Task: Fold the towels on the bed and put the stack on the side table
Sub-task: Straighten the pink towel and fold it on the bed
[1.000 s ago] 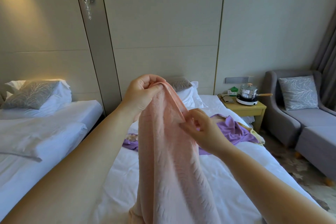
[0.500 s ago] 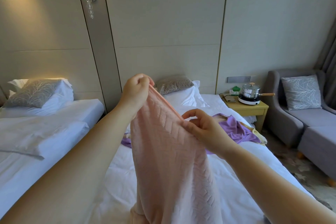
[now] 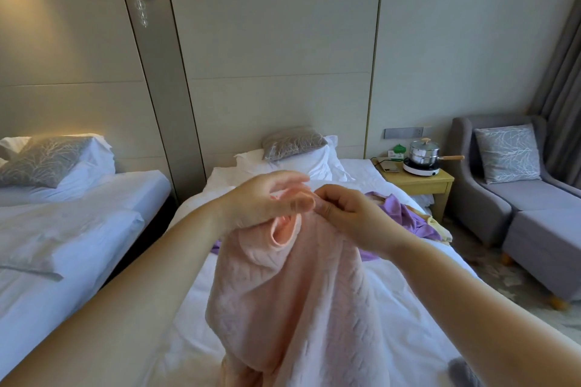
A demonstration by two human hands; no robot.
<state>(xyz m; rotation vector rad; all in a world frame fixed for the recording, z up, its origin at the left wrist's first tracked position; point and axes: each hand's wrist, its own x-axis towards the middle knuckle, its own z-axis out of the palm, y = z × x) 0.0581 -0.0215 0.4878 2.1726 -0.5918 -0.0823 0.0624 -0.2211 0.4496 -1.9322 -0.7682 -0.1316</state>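
Left hand (image 3: 261,201) now beside right hand (image 3: 355,214), both with a pinch on pink towel (image 3: 298,292) above white bed (image 3: 402,302)

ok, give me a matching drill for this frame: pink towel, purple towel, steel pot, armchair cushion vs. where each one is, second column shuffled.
Things:
1. pink towel
2. purple towel
3. steel pot
4. patterned cushion

Places:
A. on the hotplate on the side table
B. lying on the bed
C. on the grey armchair
D. held up by the left hand and right hand

Pairs: 1-D, 2-B, 3-A, 4-C
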